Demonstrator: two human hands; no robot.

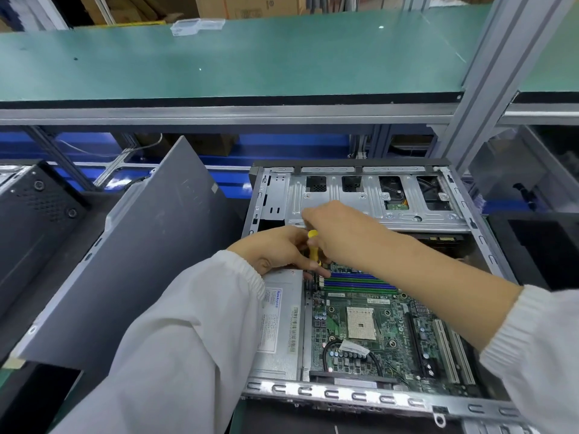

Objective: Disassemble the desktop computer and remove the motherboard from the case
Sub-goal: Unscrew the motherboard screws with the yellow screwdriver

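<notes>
An open desktop case (pixel 369 394) lies flat in front of me. Inside it sits the green motherboard (pixel 385 336) with a bare CPU socket (pixel 361 323) and blue and green memory slots (pixel 360 281). A silver power supply (pixel 282 327) lies left of the board. My right hand (pixel 341 233) grips the top of a yellow-handled screwdriver (pixel 313 247) that stands upright at the board's far left corner. My left hand (pixel 275 250) holds the lower part of the handle, its fingers reaching down by the memory slots. The screwdriver's tip is hidden.
A silver drive cage (pixel 369 198) spans the far end of the case. The removed dark grey side panel (pixel 134 245) leans on the left. Another black case (pixel 34 208) sits far left. A green shelf (pixel 219 61) with a clear plastic box (pixel 197 26) runs above.
</notes>
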